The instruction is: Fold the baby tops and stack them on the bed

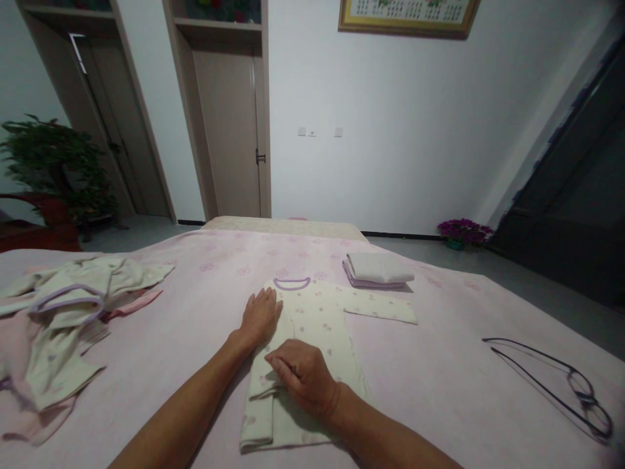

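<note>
A small pale yellow shirt with a purple collar lies flat on the pink bed sheet. Its left side is folded inward and its right sleeve stretches out to the right. My left hand rests flat on the shirt's left shoulder, fingers stretched out. My right hand lies lower on the shirt, fingers curled and pinching the folded sleeve fabric.
A folded stack of clothes sits beyond the shirt. A heap of unfolded garments lies at the left. A pair of glasses lies at the right. A potted plant, doors and a wall stand behind the bed.
</note>
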Demonstrator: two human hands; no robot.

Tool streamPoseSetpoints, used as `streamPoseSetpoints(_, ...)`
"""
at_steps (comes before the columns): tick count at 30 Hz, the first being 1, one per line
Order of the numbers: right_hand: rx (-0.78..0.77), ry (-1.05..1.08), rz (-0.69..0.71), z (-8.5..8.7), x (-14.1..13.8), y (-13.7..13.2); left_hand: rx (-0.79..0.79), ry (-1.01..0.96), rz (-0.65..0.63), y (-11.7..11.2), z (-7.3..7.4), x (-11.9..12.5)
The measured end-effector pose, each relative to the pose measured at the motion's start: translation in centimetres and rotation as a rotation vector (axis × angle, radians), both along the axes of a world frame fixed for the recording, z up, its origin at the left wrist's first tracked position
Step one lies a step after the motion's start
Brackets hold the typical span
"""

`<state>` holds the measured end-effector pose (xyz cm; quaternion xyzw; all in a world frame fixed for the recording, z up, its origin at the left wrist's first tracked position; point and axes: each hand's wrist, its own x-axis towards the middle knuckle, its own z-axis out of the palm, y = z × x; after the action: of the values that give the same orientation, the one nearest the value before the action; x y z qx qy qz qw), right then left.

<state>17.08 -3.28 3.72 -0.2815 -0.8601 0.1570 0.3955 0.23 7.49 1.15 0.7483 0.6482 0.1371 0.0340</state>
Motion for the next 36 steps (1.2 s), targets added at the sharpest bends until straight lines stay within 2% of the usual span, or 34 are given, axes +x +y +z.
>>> streamPoseSetpoints(4,-0.184,0.053,-0.262,1.0,1.7,2.2,-0.042,-0.003,0.006,-1.1,-0.1,0.5)
streamPoseSetpoints(7,-0.223,-0.111,-0.394,0.8,3.2,3.8,-0.050,-0.011,-0.014,-1.4,0.0,0.2)
streamPoseSetpoints(10,-0.210,-0.292,-0.466,-0.1,3.7,4.6,-0.046,0.016,-0.023,-1.3,0.0,0.0)
streamPoseSetpoints(13,-0.180,-0.390,-0.479,-0.4,3.1,5.1,-0.027,0.059,-0.032,-1.2,-0.2,-0.1)
streamPoseSetpoints(17,-0.173,-0.478,-0.457,0.3,2.0,6.0,-0.012,0.062,-0.031,-1.2,-0.5,-0.1)
streamPoseSetpoints(21,-0.166,-0.460,-0.472,0.7,1.4,6.9,-0.015,0.026,-0.016,-1.2,-0.6,-0.2)
streamPoseSetpoints(26,-0.069,-0.498,-0.450,0.0,0.4,7.2,-0.006,0.008,-0.012,-1.2,-0.6,-0.2)
streamPoseSetpoints(31,-0.126,-0.434,-0.542,-0.3,-0.5,8.0,-0.016,0.001,-0.004,-1.2,-0.5,-0.2)
streamPoseSetpoints(36,-0.080,-0.465,-0.575,-0.2,-0.9,8.3,-0.013,0.005,-0.006,-1.3,-0.3,-0.1)
